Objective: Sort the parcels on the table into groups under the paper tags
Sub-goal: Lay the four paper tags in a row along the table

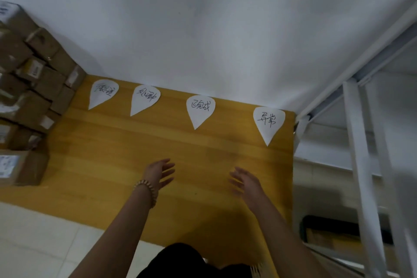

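Observation:
Several white drop-shaped paper tags with handwriting lie in a row along the far edge of the yellow wooden table point(108, 147): the leftmost tag point(102, 95), a second tag point(144, 98), a third tag point(200, 109) and the rightmost tag point(269, 122). A pile of brown cardboard parcels point(33, 79) is stacked at the table's left end, with one larger labelled parcel point(22, 166) nearest me. My left hand point(159, 173), with a bead bracelet on the wrist, hovers open over the table's middle. My right hand point(244, 182) is open beside it, holding nothing.
A white wall rises behind the table. A white metal shelf frame point(361, 165) stands to the right of the table, with dark items on a low shelf point(334, 230). Pale floor tiles point(45, 244) show at the lower left.

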